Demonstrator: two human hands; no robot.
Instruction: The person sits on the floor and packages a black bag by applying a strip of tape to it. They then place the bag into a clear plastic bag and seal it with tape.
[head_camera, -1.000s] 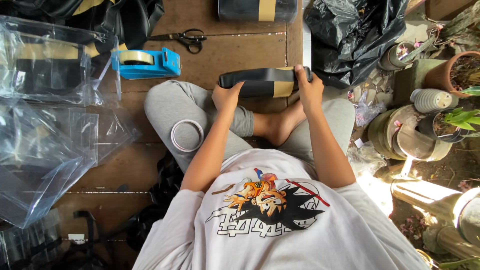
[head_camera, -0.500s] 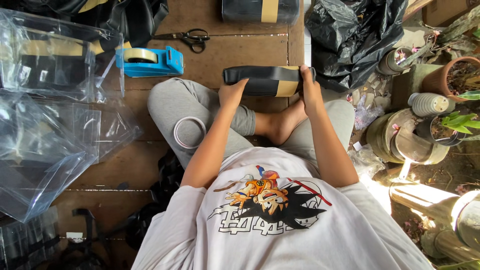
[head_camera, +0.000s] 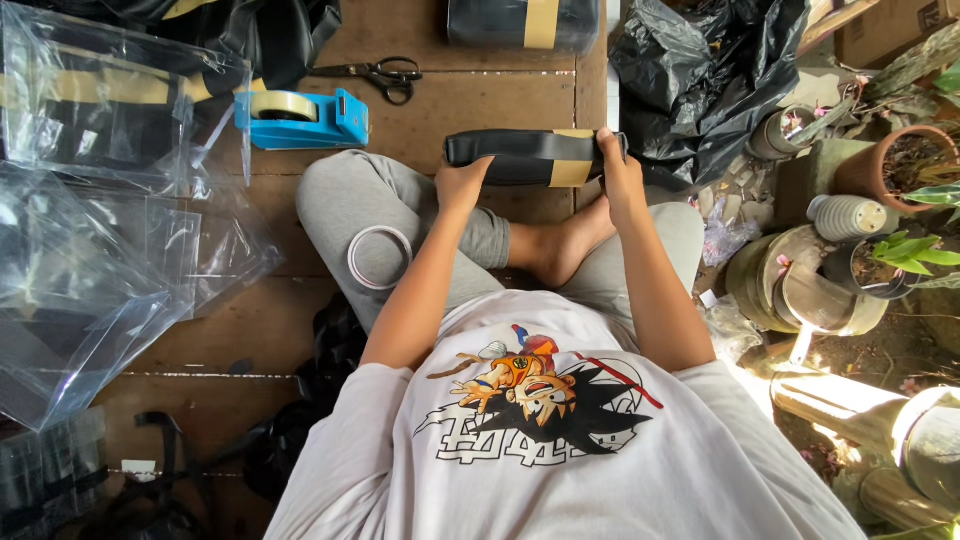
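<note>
Fingers of both hands are closed on a rolled black bundle banded with tan tape, held level above the wooden floor just ahead of the person's crossed legs. Left hand grips the bundle's near-left end from below, its fingers curled under; right hand wraps the right end, just beside the tan band. A white tape ring lies on the left knee. Farther out on the floor sit a blue tape dispenser and black scissors, well apart from the hands. Another taped black bundle lies at the top edge. Clear plastic bags spread to the left, a black plastic bag to the right beside plant pots.
</note>
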